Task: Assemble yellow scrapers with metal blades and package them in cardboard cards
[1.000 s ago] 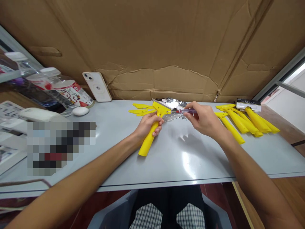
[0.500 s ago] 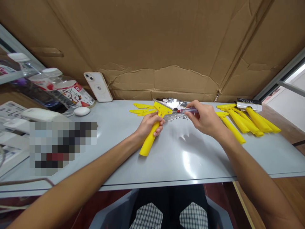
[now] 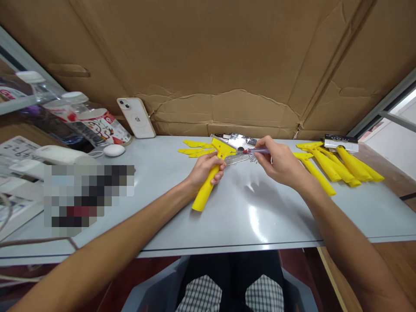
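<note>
My left hand (image 3: 208, 170) is closed round the neck of a yellow scraper (image 3: 203, 195), whose wide head points up and away. My right hand (image 3: 276, 159) grips a screwdriver (image 3: 258, 151) with a clear purplish handle, held nearly level. Its shaft points left, and the tip meets or nearly touches the scraper's head. Flat yellow pieces (image 3: 196, 151) lie behind my left hand. Beneath the screwdriver are clear or metallic strips (image 3: 238, 159) and a small pile of screws (image 3: 252, 158). A silvery packet (image 3: 240, 141) lies just behind.
Several yellow scrapers (image 3: 325, 164) lie at the right by a black and white box (image 3: 341, 143). A phone (image 3: 136, 118) leans on the cardboard (image 3: 208, 52). Bottles (image 3: 104, 125), a white mouse (image 3: 114, 150) and a pixelated area stand at the left.
The view has shifted very slightly. Both hands keep their grips, with the screwdriver still at the scraper's head.
</note>
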A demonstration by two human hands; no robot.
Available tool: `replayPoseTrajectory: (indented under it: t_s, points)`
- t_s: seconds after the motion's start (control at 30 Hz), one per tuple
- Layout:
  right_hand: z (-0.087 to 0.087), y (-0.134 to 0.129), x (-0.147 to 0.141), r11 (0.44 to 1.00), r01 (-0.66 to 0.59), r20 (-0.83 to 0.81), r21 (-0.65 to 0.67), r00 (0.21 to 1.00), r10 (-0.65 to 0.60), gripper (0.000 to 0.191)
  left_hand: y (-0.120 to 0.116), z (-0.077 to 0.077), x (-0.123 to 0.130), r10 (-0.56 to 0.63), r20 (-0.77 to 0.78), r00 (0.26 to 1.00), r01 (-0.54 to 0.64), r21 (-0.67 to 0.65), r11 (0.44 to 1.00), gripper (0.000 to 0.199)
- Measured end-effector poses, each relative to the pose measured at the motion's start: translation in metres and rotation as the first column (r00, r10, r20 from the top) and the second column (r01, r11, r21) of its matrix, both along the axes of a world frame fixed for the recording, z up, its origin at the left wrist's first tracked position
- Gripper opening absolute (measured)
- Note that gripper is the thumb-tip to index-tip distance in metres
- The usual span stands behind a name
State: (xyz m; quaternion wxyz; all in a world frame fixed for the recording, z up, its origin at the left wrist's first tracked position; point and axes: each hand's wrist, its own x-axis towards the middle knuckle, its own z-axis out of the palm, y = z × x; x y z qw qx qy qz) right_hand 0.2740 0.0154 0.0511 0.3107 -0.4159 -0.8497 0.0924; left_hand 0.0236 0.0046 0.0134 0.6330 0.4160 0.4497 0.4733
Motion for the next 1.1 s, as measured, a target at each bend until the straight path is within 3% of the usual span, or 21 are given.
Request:
replayPoseTrajectory:
  t_s: [0.2,0.33,0.43,0.6,0.77,0.83,0.97,1.1]
  points:
    - [-0.0017,0.0022,0.0005,0.994,0.107,0.102,-0.006,0.989,-0.106,0.019,0.0019,-0.0046,-0.0014,-0.022,-0.028,0.999,0.022,-0.007,1.000,0.020]
    - [-0.0014,-0.0006,0.0007,0.999,0.044,0.114,-0.012,0.993,-0.042,0.025,0.0030,-0.0051,-0.0031,-0.045,-0.041,0.998,0.045,-0.005,0.999,0.021]
    - [-0.0032,0.0011,0.0010,0.999,0.040,0.104,0.009,0.994,-0.041,0.013,0.0025,-0.0037,-0.0028,-0.020,-0.028,0.999,0.020,-0.008,1.000,0.021]
    - [-0.0053,0.0033,0.0005,0.997,0.074,0.100,0.010,0.992,-0.075,0.015,0.0022,-0.0036,-0.0026,-0.008,-0.009,1.000,0.008,-0.010,1.000,0.021]
    - [-0.0026,-0.0010,-0.0006,1.000,-0.003,0.037,-0.010,0.999,0.004,0.013,0.0010,-0.0019,-0.0016,-0.005,-0.021,1.000,0.005,-0.015,1.000,0.021]
    - [-0.0026,0.0001,-0.0003,1.000,0.010,0.032,-0.002,0.999,-0.010,0.008,0.0002,-0.0003,-0.0007,0.002,-0.019,1.000,-0.002,-0.016,1.000,0.021]
    - [-0.0037,0.0038,0.0004,0.995,0.094,0.065,0.014,0.993,-0.095,0.018,-0.0006,0.0011,0.0001,0.000,-0.017,1.000,0.000,-0.012,1.000,0.022]
    - [-0.0037,0.0018,0.0001,0.999,0.045,0.055,-0.003,0.998,-0.044,0.017,0.0008,-0.0014,-0.0015,-0.025,-0.038,0.999,0.025,-0.002,1.000,0.022]
